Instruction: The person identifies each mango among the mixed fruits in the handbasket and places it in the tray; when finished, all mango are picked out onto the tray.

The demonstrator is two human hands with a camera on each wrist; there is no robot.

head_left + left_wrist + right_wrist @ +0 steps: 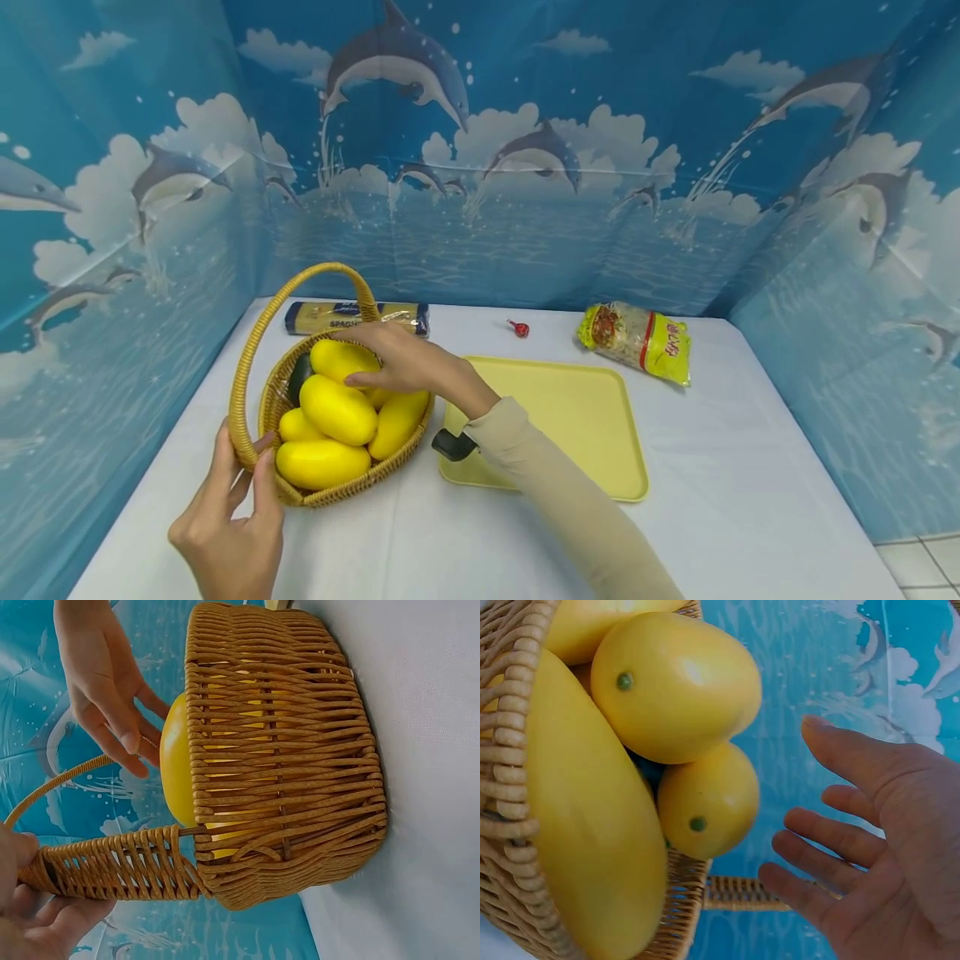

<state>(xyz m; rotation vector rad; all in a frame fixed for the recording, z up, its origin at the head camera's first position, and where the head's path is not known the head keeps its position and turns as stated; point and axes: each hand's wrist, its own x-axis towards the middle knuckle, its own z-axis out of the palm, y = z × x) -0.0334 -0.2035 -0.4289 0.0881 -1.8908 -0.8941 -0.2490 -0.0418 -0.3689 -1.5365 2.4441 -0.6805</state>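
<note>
A wicker basket (360, 482) with a tall arched handle stands on the left part of the table. Several yellow mangoes (337, 408) are heaped inside, and a dark green rounded thing (300, 380) is partly hidden beneath them. My left hand (232, 521) grips the handle near its lower left end; the left wrist view shows thumb and fingers around the woven handle (120, 862). Over the far right side of the basket hovers my right hand (412, 358). In the right wrist view its fingers (832, 836) are spread and hold nothing, apart from the mangoes (679, 686).
Right of the basket lies a yellow tray (555, 417), partly under my right forearm. A spaghetti pack (318, 318) is behind the basket. Toward the back lie a small red wrapped lollipop-like item (519, 328) and a yellow-ended food bag (637, 342). Dolphin-print curtains (525, 233) enclose the table.
</note>
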